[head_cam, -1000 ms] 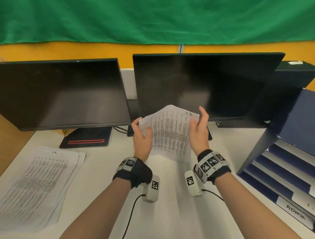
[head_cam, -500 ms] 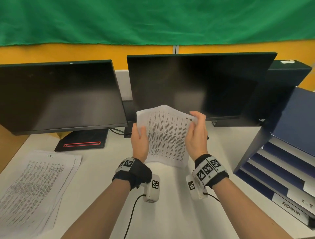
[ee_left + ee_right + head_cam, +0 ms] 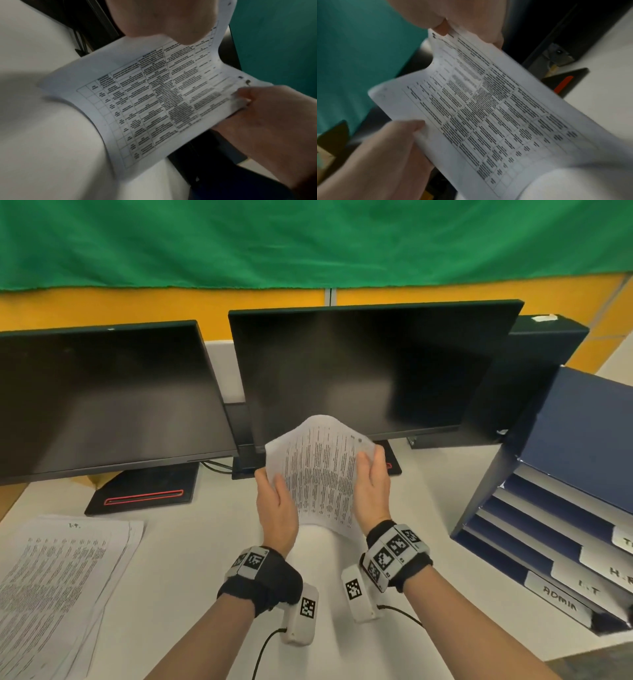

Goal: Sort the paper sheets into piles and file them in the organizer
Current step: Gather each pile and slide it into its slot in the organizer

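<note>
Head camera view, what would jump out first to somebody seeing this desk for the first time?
Probably the printed sheet held up at the centre, bowed between the left hand and the right hand, in front of two dark monitors. Next, the blue organizer at the right edge of the desk, with handwritten tabs such as ADMIN, and a loose pile of printed sheets lying at the left.

Paper pile (image 3: pixel 58 583) lies left on desk (image 3: pixel 191 570), organizer (image 3: pixel 561 529) right.
</note>
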Motion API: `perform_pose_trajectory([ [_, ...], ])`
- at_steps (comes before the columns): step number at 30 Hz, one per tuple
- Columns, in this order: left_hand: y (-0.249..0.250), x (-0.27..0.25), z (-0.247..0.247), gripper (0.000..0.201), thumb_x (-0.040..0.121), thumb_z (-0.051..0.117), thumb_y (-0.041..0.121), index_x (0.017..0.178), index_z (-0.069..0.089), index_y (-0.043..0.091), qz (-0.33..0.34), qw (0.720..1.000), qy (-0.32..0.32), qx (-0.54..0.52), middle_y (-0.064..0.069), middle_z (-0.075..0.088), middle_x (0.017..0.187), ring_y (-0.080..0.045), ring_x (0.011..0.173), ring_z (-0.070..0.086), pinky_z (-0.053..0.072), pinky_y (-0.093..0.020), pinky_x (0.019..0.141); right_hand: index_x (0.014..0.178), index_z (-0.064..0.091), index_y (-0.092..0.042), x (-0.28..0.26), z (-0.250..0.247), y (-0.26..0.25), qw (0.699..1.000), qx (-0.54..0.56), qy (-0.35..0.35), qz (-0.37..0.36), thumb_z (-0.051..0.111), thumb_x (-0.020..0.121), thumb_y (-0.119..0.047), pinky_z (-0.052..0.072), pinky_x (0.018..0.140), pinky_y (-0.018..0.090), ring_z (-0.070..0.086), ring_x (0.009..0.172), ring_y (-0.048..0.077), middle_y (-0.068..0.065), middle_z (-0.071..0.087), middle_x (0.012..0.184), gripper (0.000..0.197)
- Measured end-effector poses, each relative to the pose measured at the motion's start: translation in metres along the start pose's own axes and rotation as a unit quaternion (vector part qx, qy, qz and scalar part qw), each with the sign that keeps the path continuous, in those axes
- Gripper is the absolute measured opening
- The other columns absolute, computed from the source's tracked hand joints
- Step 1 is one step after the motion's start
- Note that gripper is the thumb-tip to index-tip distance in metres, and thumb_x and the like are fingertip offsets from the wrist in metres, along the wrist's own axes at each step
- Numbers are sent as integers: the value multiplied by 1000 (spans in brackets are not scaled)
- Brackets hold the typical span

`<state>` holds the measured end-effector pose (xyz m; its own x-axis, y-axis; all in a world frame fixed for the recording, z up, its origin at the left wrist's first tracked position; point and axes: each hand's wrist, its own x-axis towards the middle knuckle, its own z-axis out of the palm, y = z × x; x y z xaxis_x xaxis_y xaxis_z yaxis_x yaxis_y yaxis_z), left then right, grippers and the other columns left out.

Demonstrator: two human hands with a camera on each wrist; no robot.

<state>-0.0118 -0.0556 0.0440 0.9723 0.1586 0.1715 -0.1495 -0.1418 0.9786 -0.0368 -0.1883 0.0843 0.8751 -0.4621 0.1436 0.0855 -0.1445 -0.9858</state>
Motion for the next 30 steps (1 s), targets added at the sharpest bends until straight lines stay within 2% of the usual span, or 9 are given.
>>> perform_pose_trajectory([
  [3, -13, -6, 9, 10, 102, 29, 21, 112, 31, 20, -27, 999, -15, 43, -3, 56, 108, -15, 89, 60, 46, -15, 62, 112, 39, -34, -4, -3, 16, 998, -47, -4, 49, 36, 96, -27, 50, 90, 44, 56, 100, 15, -3, 56, 111, 17],
  [6, -11, -2, 19, 19, 102, 26, 15, 118, 35, 11, -43, 995, -42, 74, -3, 56, 106, -19, 86, 55, 40, -15, 62, 123, 41, -26, -3, -17, 28, 992, -77, 5, 105, 33, 97, -18, 47, 95, 49, 57, 101, 20, -2, 55, 109, 29],
  [9, 3, -7, 38, 15, 102, 28, 13, 109, 41, 14, -10, 993, -86, 86, 7, 56, 88, -15, 75, 55, 44, -22, 64, 110, 47, -29, -8, -49, 29, 986, -32, 84, 143, 32, 98, -19, 52, 86, 39, 58, 94, 16, -1, 58, 105, 22],
  [13, 8, -37, 74, 17, 100, 30, 14, 105, 46, 18, 13, 971, -203, 126, 7, 60, 81, -13, 66, 59, 49, -26, 57, 108, 48, -26, -40, -109, 30, 971, 7, 190, 147, 33, 97, -14, 43, 64, 18, 56, 86, 3, -10, 58, 96, 22],
  [19, -4, -113, 115, 26, 97, 30, 12, 114, 50, 15, -32, 910, -390, 135, -1, 64, 77, -14, 58, 57, 50, -30, 56, 102, 52, -17, -116, -195, 68, 920, -17, 323, 220, 36, 94, -15, 42, 61, 28, 57, 81, 16, 0, 59, 93, 18],
  [21, 3, -131, 131, 28, 97, 29, 12, 118, 49, 14, -51, 883, -450, 125, 3, 64, 83, -12, 62, 58, 51, -29, 59, 99, 55, -16, -130, -228, 80, 896, -29, 367, 248, 39, 91, -15, 44, 63, 29, 57, 81, 17, 1, 61, 93, 18],
  [23, 14, -141, 147, 31, 98, 28, 13, 124, 45, 16, -74, 853, -503, 117, 4, 64, 93, -11, 71, 58, 49, -26, 63, 93, 59, -17, -135, -260, 88, 876, -39, 402, 265, 44, 86, -17, 48, 73, 35, 59, 84, 23, 6, 63, 97, 17],
  [26, 25, -148, 164, 33, 98, 34, 17, 129, 42, 18, -138, 812, -560, 84, 0, 59, 120, -14, 100, 58, 47, -26, 85, 85, 61, -12, -128, -299, 92, 864, -51, 417, 278, 49, 82, -16, 46, 81, 41, 58, 87, 29, 17, 64, 100, 13],
  [30, 23, -154, 165, 29, 92, 49, 19, 121, 46, 21, -188, 781, -594, 50, 2, 60, 117, -17, 109, 57, 48, -31, 91, 85, 63, -14, -105, -325, 69, 868, -51, 414, 268, 53, 85, -15, 47, 89, 47, 60, 93, 34, 20, 65, 102, 10],
])
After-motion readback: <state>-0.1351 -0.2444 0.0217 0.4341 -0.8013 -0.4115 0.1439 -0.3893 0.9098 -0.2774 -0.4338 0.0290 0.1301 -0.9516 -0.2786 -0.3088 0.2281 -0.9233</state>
